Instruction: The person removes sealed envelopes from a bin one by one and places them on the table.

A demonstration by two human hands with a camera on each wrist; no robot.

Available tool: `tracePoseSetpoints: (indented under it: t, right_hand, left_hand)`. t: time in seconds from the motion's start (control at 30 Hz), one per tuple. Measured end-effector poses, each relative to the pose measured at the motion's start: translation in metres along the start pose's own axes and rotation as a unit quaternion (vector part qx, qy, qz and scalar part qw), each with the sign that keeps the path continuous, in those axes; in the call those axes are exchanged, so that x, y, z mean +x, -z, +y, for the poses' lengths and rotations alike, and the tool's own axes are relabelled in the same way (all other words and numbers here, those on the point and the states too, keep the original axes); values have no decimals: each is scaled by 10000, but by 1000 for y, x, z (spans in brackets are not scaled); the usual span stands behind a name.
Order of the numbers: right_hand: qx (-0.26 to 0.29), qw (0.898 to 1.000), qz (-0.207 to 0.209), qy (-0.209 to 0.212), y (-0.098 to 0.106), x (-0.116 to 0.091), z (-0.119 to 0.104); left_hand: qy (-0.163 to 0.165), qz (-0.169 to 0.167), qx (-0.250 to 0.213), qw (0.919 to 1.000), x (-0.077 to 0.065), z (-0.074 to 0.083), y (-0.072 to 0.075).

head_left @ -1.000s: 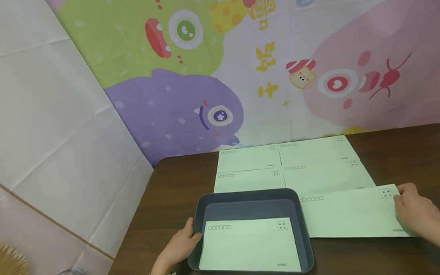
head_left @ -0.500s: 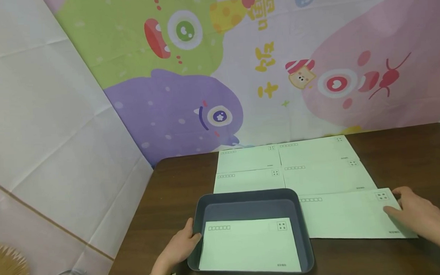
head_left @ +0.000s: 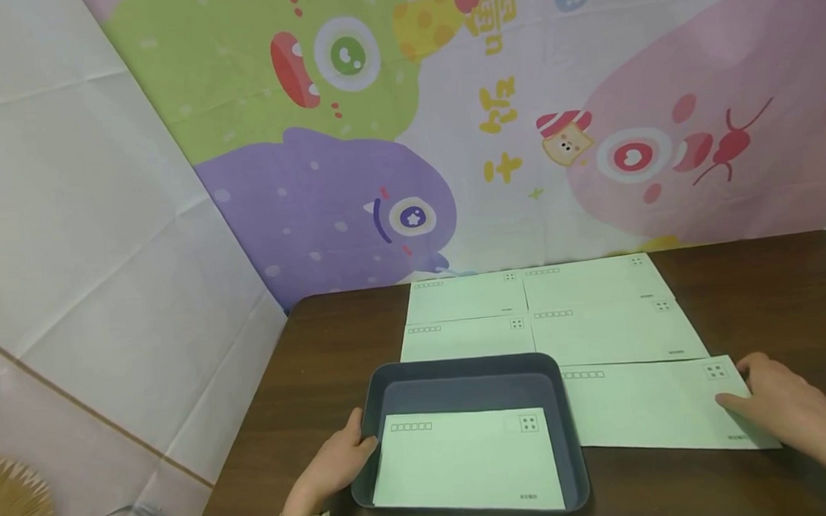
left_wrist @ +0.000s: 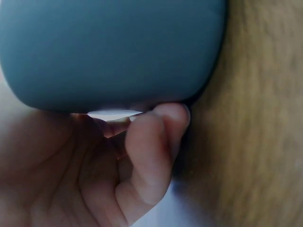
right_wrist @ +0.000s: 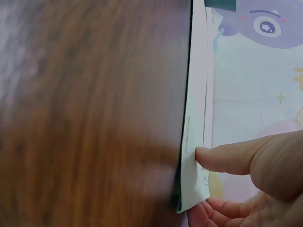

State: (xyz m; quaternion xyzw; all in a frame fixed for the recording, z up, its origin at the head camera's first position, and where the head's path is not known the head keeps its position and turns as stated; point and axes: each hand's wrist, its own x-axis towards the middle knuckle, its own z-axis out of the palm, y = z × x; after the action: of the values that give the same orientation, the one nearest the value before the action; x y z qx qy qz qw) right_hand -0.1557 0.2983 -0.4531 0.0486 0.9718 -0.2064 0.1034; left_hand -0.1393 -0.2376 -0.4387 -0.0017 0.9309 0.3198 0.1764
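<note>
At the left wall of a dark blue-grey tray (head_left: 468, 368), my left hand (head_left: 334, 466) grips the side, thumb at the rim; in the left wrist view its fingers (left_wrist: 147, 156) curl against the outer wall. A pale green envelope (head_left: 471, 461) lies inside the tray, printed side up. My right hand (head_left: 790, 408) holds the right end of another pale green envelope (head_left: 643, 402), whose left end the tray hides. The right wrist view has the thumb (right_wrist: 227, 158) on that envelope's face and the other fingers at its end edge, which stands slightly off the table.
Several more envelopes (head_left: 614, 331) lie in rows behind the tray on the dark brown table (head_left: 314, 352). A cartoon-printed cloth (head_left: 520, 209) hangs along the back edge, and a white panel (head_left: 147, 260) stands to the left.
The right-hand envelope's free end has come slightly down and to the left, beside the tray. My right thumb has moved further in over its face. The left hand and tray stay put.
</note>
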Motion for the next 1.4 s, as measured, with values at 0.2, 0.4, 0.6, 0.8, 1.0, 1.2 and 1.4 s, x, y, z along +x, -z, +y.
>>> tracePoseSetpoints:
  t: [0.2, 0.4, 0.6, 0.8, 1.0, 1.2, 1.4]
  right_hand:
    - [-18, 10000, 24, -38, -3, 1, 5]
    - [-78, 9999, -41, -48, -3, 2, 6]
    - [-141, 9998, -43, -96, -3, 1, 4]
    - [-194, 9997, 107, 45, -2, -6, -5]
    - [-94, 9965, 521, 641, -3, -25, -37]
    - [-80, 9848, 1079, 1361, -10, -43, -81]
    - [89, 9700, 1486, 1921, -20, -53, -120]
  left_hand:
    - [-53, 27, 14, 10000, 0, 0, 0]
    - [-45, 28, 22, 10000, -1, 0, 0]
    - [-76, 46, 49, 9999, -1, 1, 0]
    - [-98, 47, 25, 9999, -1, 0, 0]
    - [-44, 39, 53, 10000, -1, 1, 0]
    - [-60, 57, 51, 10000, -1, 0, 0]
    - [-138, 77, 78, 9998, -1, -1, 0]
